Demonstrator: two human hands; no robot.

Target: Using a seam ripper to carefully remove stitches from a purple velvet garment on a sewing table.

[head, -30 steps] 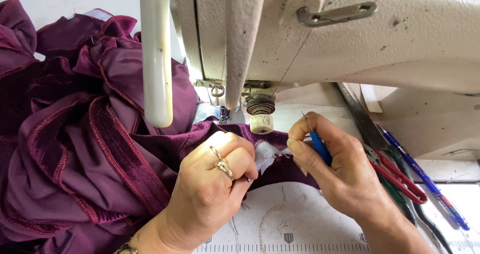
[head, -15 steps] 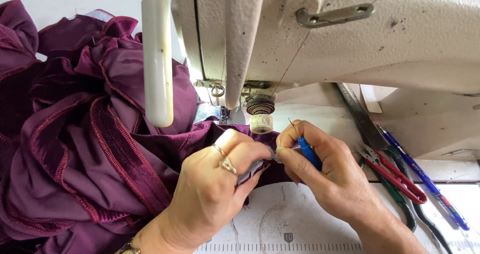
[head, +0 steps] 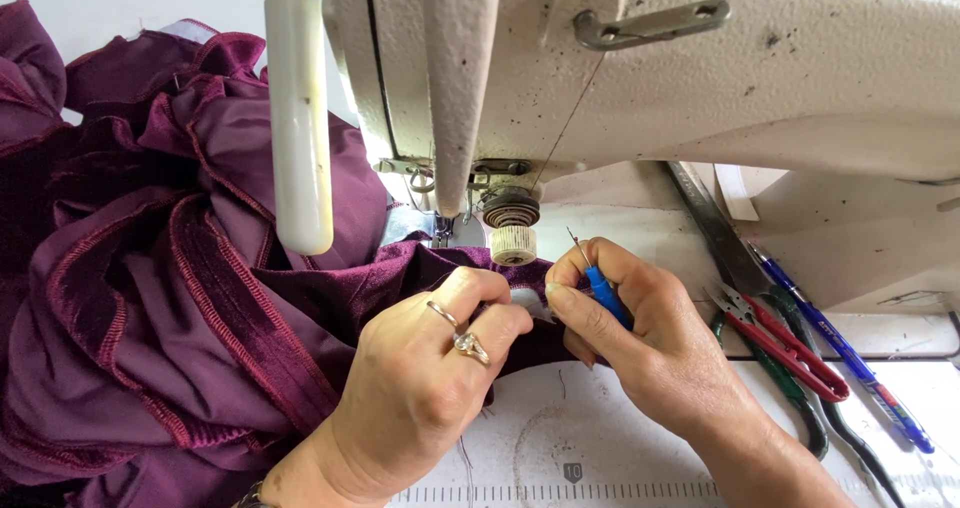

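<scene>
Maroon velvet fabric [head: 180, 298] lies bunched left of the sewing machine [head: 700, 78], one edge drawn just below its needle area, where the left hand [head: 420, 388] pinches a small pale patch [head: 528, 303] between pressed fingers. The right hand [head: 650, 338], fingers closed around a blue-handled seam ripper [head: 603, 293], has moved in from further right and now touches the left. Red-handled snips [head: 790, 343] and pens lie right of the hands on the surface.
</scene>
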